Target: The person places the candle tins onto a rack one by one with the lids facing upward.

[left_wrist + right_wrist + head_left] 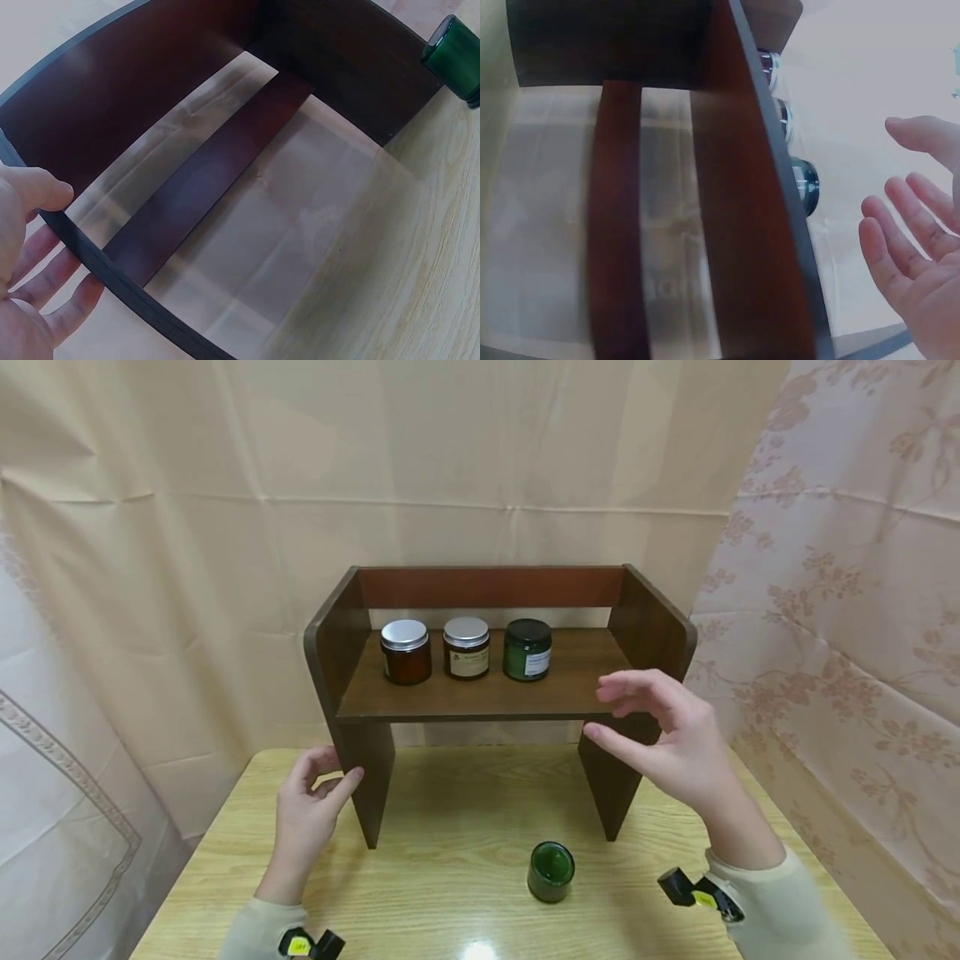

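Note:
A dark brown wooden desktop shelf (472,697) stands on the table. My left hand (307,814) holds the front edge of its left side panel, thumb (45,189) on one face and fingers on the other. Held in the air before the shelf's right end, my right hand (667,735) has its thumb and fingers apart with nothing between them. On the board stand an amber jar with a silver lid (407,653), a labelled amber jar with a silver lid (467,650) and a green jar with a black lid (527,652). A lidless green glass jar (551,872) sits on the table.
The light wood table (450,810) extends under and in front of the shelf. Behind hangs a beige curtain (487,460), with a floral cloth (847,610) on the right. Dark wrist cameras (701,893) are strapped over both sleeves.

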A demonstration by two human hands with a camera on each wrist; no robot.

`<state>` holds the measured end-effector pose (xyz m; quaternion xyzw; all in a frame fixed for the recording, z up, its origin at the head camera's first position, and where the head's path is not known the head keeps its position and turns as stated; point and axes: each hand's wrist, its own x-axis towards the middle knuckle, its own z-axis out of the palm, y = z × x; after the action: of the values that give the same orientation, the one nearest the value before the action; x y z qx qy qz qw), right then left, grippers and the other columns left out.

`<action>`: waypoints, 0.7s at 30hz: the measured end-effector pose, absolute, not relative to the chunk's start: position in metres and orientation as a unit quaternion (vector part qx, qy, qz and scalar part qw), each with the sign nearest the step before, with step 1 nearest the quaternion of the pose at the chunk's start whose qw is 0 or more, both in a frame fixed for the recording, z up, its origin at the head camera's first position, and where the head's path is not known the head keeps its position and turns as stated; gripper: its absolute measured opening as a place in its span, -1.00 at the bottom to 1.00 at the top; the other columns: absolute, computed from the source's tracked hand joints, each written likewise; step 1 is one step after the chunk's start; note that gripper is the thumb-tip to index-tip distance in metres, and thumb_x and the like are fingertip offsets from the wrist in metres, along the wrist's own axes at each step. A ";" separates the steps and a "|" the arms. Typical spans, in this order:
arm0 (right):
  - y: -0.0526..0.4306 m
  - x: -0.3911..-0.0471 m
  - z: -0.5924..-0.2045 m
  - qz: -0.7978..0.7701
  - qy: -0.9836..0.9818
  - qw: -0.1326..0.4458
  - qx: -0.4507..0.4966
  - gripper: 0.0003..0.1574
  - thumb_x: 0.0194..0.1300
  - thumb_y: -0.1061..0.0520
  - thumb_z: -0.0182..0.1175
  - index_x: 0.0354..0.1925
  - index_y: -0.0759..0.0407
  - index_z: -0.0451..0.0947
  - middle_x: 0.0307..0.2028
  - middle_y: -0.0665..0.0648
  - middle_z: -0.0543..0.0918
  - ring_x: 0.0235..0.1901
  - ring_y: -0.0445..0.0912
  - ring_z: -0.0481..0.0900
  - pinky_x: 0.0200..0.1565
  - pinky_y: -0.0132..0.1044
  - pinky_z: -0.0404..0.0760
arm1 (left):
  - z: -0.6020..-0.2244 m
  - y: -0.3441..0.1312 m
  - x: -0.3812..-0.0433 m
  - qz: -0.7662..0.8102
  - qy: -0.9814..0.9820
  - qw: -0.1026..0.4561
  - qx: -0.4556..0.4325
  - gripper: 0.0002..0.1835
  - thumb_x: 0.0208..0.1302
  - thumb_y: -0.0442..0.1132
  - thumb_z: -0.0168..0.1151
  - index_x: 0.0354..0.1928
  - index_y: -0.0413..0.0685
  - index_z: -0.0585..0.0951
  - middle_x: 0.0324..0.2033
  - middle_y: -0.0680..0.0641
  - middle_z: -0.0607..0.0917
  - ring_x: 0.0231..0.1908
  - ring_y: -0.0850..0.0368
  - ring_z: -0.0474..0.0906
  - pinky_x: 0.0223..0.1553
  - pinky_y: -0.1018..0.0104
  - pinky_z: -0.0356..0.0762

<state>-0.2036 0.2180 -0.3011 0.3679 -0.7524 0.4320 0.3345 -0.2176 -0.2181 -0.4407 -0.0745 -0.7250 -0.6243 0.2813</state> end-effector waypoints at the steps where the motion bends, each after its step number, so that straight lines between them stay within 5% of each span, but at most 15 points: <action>1: 0.220 -0.201 -0.307 0.435 -0.748 0.334 0.374 -0.21 -0.12 0.59 0.62 0.13 0.33 0.69 -0.06 0.22 0.77 -0.13 -0.13 0.76 -0.01 -0.42 0.72 | -0.441 -0.218 -0.217 -0.624 -0.725 0.281 -0.074 -0.65 0.30 -0.61 0.46 0.08 -0.37 0.61 -0.11 -0.01 0.68 -0.04 0.19 0.67 -0.06 0.52 0.72; 13: 0.234 -0.191 -0.389 0.417 -0.780 0.275 0.377 -0.21 -0.06 0.47 0.68 0.16 0.16 0.70 0.03 0.04 0.79 -0.10 -0.18 0.74 -0.01 -0.42 0.70 | -0.440 -0.216 -0.218 -0.625 -0.725 0.280 -0.070 -0.65 0.32 -0.59 0.47 0.08 -0.36 0.61 -0.12 0.00 0.69 -0.04 0.17 0.66 -0.05 0.51 0.72; 21: 0.241 -0.190 -0.436 0.410 -0.812 0.187 0.371 -0.21 0.13 0.29 0.69 0.28 0.04 0.63 0.17 0.03 0.74 0.12 -0.16 0.67 0.07 -0.31 0.71 | -0.440 -0.217 -0.217 -0.625 -0.727 0.277 -0.067 -0.65 0.32 -0.58 0.47 0.09 -0.35 0.61 -0.11 0.00 0.69 -0.04 0.16 0.66 -0.03 0.49 0.73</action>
<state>-0.1904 0.2408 -0.4362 0.3711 -0.8122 0.4096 0.1867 -0.2170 -0.2166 -0.4402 -0.0670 -0.7273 -0.6246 0.2765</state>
